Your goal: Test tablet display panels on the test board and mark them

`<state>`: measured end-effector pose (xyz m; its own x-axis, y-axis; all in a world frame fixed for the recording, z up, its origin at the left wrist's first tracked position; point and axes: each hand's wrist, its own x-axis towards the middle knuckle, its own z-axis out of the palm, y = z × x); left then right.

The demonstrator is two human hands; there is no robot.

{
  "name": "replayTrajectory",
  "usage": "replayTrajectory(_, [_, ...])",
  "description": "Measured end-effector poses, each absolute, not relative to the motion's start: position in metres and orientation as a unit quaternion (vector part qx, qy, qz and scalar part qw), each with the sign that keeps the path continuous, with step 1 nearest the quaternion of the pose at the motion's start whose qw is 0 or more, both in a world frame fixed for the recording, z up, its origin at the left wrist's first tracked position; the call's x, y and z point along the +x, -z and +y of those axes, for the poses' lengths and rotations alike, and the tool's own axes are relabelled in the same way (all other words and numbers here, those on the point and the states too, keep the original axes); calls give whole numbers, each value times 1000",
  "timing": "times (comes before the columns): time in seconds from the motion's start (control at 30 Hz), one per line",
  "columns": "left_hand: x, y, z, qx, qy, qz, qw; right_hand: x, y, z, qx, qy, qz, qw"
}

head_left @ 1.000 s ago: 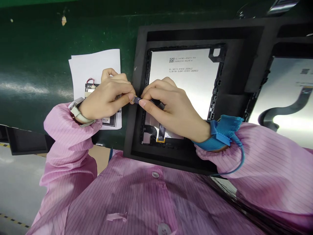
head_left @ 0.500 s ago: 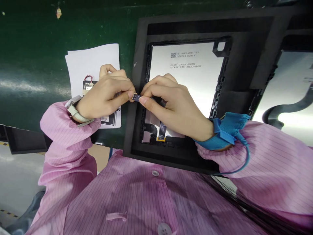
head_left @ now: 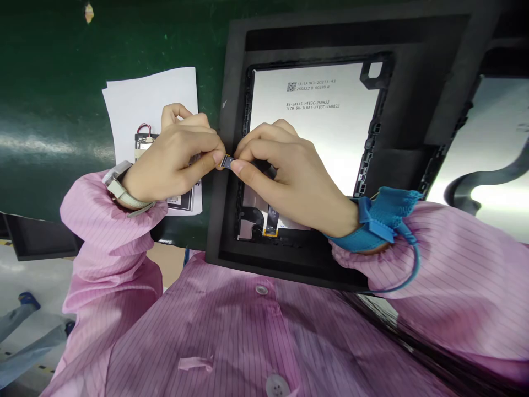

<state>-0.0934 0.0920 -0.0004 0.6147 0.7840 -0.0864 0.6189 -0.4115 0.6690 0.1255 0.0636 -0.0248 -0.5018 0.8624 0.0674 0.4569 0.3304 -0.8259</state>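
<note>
A small dark flex cable [head_left: 227, 162] with a gold-edged connector end is pinched between both hands, over the left rim of a black foam tray. My left hand [head_left: 176, 157] grips the connector end between thumb and forefinger. From the other side, my right hand [head_left: 285, 171] pinches the cable just behind the connector. Beneath the right hand lies a display panel [head_left: 314, 127] with a silvery back and printed codes, set in a black frame. Another flex strip [head_left: 271, 219] with a gold end shows on the panel's lower part.
White paper sheets [head_left: 152, 94] lie left on the green table [head_left: 61, 71], with a circuit board [head_left: 142, 142] with red wires partly hidden by my left hand. The black foam tray [head_left: 235, 55] holds the panel. A second silvery panel [head_left: 491, 127] lies at right. A person's legs [head_left: 33, 353] show lower left.
Both hands keep their pinch on the flex cable with hardly any shift. The whole view has moved slightly, and a person's legs and shoes show more at lower left.
</note>
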Motion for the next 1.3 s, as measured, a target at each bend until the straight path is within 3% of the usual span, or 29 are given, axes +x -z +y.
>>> replayTrajectory(0.8, [-93, 2, 93, 842, -114, 420, 319, 127, 31, 63, -413, -381, -791, 245])
replayTrajectory(1.0, [-96, 6, 93, 866, -145, 408, 251, 136, 2, 53, -426, -346, -797, 252])
replayTrajectory(1.1, [-104, 0, 82, 862, -223, 412, 193, 159, -29, 37, -454, -276, -815, 231])
replayTrajectory(1.23, [-113, -2, 33, 747, -378, 544, 53, 200, -45, 3, -502, -173, -830, 173])
replayTrajectory(1.3, [-115, 6, 2, 692, -366, 621, 22, 215, -37, -15, -535, -152, -815, 163])
